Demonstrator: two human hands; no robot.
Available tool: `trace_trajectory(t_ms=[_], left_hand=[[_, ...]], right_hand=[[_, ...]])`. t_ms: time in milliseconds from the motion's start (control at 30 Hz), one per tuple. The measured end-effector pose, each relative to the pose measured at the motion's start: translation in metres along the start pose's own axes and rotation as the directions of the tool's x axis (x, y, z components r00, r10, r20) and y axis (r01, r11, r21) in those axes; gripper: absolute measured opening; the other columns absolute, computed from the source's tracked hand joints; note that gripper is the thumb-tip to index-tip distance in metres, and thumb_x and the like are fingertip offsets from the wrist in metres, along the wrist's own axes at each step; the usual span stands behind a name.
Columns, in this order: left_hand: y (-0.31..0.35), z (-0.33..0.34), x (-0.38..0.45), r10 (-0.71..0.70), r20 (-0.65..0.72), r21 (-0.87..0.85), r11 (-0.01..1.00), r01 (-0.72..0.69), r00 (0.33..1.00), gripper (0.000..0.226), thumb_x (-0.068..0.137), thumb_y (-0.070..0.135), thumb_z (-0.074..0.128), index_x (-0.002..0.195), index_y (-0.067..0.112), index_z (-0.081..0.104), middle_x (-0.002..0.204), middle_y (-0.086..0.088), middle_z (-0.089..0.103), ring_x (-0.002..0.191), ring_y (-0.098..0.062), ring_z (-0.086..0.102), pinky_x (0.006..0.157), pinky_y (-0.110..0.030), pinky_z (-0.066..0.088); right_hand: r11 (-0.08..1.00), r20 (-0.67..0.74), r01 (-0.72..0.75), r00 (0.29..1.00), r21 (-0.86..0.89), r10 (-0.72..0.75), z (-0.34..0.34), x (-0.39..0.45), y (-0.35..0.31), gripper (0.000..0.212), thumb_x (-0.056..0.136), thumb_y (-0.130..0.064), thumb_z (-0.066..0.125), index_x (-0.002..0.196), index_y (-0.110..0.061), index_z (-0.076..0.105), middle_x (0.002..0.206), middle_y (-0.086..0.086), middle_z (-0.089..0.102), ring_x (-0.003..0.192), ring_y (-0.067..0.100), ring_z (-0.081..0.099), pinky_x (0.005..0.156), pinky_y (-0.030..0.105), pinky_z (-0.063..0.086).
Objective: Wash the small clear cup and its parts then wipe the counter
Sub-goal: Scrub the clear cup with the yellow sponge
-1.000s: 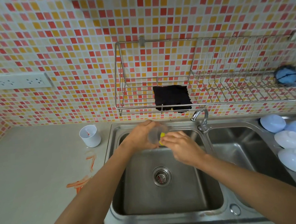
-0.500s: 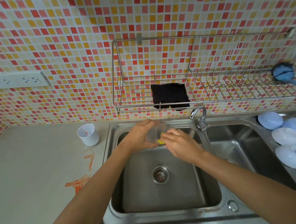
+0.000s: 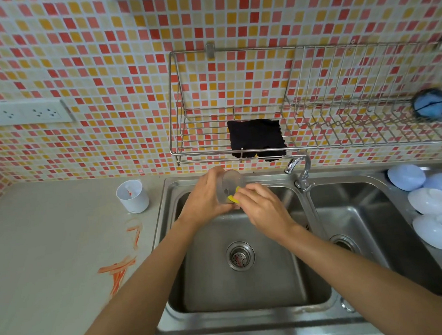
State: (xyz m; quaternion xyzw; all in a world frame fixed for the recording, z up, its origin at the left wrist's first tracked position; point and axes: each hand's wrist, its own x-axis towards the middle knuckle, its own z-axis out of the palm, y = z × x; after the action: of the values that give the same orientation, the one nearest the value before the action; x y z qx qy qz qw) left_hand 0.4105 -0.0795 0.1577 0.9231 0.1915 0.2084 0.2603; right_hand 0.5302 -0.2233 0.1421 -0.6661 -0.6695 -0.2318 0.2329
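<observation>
Above the back of the left sink basin (image 3: pixel 246 289), my left hand (image 3: pixel 206 201) grips a small clear cup (image 3: pixel 228 185), tilted with its mouth toward the right. My right hand (image 3: pixel 263 208) pinches a yellow sponge (image 3: pixel 233 198) and presses it into the cup's mouth. Most of the sponge is hidden by my fingers and the cup. On the grey counter (image 3: pixel 53 265) left of the sink stands a white cup part (image 3: pixel 133 196) with an orange smear inside. Orange streaks (image 3: pixel 122 264) mark the counter in front of it.
A tap (image 3: pixel 300 170) rises between the two basins, no water running. A wire rack (image 3: pixel 301 112) on the tiled wall holds a black cloth (image 3: pixel 257 139) and a blue scrubber (image 3: pixel 430 106). Several pale blue and white bowls (image 3: pixel 429 202) lie upside down at the right basin's edge. A socket strip (image 3: pixel 25 112) sits at left.
Both hands stay together over the sink; the right hand has shifted slightly, working the sponge in the cup. The view has tilted a little.
</observation>
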Motion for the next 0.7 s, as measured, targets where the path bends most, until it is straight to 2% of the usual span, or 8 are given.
trace_trajectory(t_ms=[67,133,200,300,400,567,633,700], left_hand=[[-0.002,-0.001,0.002,0.03,-0.005,0.032,0.999,-0.03,1.0,0.087,0.066,0.046,0.083,0.132,0.014,0.037,0.131,-0.001,0.044,0.114,-0.013,0.047,0.088,-0.019,0.042],[-0.005,-0.004,0.002,0.073,-0.007,0.079,0.994,-0.072,0.997,0.082,0.066,0.043,0.083,0.13,0.015,0.04,0.128,-0.002,0.039,0.107,-0.011,0.046,0.079,-0.016,0.041],[-0.011,-0.006,0.001,0.116,-0.014,0.118,0.987,-0.113,0.993,0.082,0.063,0.044,0.084,0.129,0.016,0.044,0.125,-0.002,0.042,0.109,-0.013,0.044,0.083,-0.02,0.041],[-0.018,-0.005,-0.002,0.117,-0.013,0.242,0.964,-0.111,0.993,0.085,0.06,0.05,0.084,0.131,0.019,0.048,0.128,0.002,0.051,0.117,-0.019,0.041,0.098,-0.036,0.038],[-0.016,-0.006,-0.003,0.078,-0.007,0.241,0.968,-0.074,0.997,0.086,0.061,0.046,0.085,0.133,0.023,0.046,0.133,0.006,0.05,0.122,-0.019,0.04,0.099,-0.037,0.037],[-0.021,-0.011,-0.003,0.093,0.064,0.155,0.983,-0.102,0.994,0.081,0.066,0.033,0.085,0.135,0.022,0.043,0.134,0.003,0.052,0.123,-0.017,0.043,0.099,-0.033,0.041],[-0.02,-0.014,-0.004,0.095,0.075,0.155,0.982,-0.106,0.993,0.08,0.069,0.033,0.084,0.136,0.024,0.041,0.137,0.003,0.05,0.126,-0.016,0.041,0.099,-0.031,0.039],[-0.016,-0.019,-0.001,0.093,0.066,0.15,0.983,-0.102,0.993,0.079,0.069,0.03,0.084,0.136,0.021,0.043,0.137,0.002,0.05,0.125,-0.017,0.042,0.099,-0.029,0.037]], right_hand=[[1.0,0.014,0.001,1.0,0.021,-0.001,0.001,0.001,0.001,0.011,0.091,-0.007,0.06,0.097,-0.008,0.069,0.103,0.002,0.07,0.096,0.024,0.057,0.085,0.034,0.051],[0.998,0.077,0.042,0.996,0.051,-0.046,0.002,-0.001,0.006,0.017,0.092,-0.006,0.058,0.104,-0.008,0.069,0.106,0.002,0.069,0.097,0.024,0.058,0.087,0.036,0.05],[0.994,0.161,0.089,0.982,0.068,-0.099,-0.002,-0.004,0.013,0.028,0.088,-0.004,0.054,0.112,-0.009,0.068,0.111,0.002,0.068,0.104,0.025,0.058,0.09,0.036,0.049],[0.993,0.239,0.12,0.964,-0.002,-0.116,-0.007,-0.005,0.027,0.039,0.078,-0.001,0.055,0.113,-0.007,0.068,0.116,0.004,0.068,0.112,0.026,0.058,0.089,0.042,0.051],[0.999,0.209,0.027,0.978,-0.028,-0.02,-0.006,-0.002,0.03,0.044,0.067,0.006,0.069,0.109,-0.006,0.071,0.112,0.005,0.071,0.109,0.027,0.062,0.088,0.041,0.054],[0.99,0.186,0.108,0.975,0.093,-0.124,-0.002,-0.018,0.005,0.035,0.081,-0.003,0.048,0.105,-0.008,0.074,0.11,0.003,0.072,0.106,0.024,0.065,0.09,0.036,0.052],[0.988,0.158,0.133,0.977,0.083,-0.145,-0.003,-0.017,0.007,0.033,0.082,-0.002,0.05,0.104,-0.007,0.074,0.109,0.004,0.072,0.107,0.023,0.065,0.09,0.037,0.052],[0.996,0.107,0.085,0.99,0.039,-0.089,-0.005,-0.011,0.017,0.032,0.078,0.004,0.058,0.104,-0.006,0.074,0.109,0.006,0.072,0.108,0.024,0.065,0.091,0.037,0.053]])
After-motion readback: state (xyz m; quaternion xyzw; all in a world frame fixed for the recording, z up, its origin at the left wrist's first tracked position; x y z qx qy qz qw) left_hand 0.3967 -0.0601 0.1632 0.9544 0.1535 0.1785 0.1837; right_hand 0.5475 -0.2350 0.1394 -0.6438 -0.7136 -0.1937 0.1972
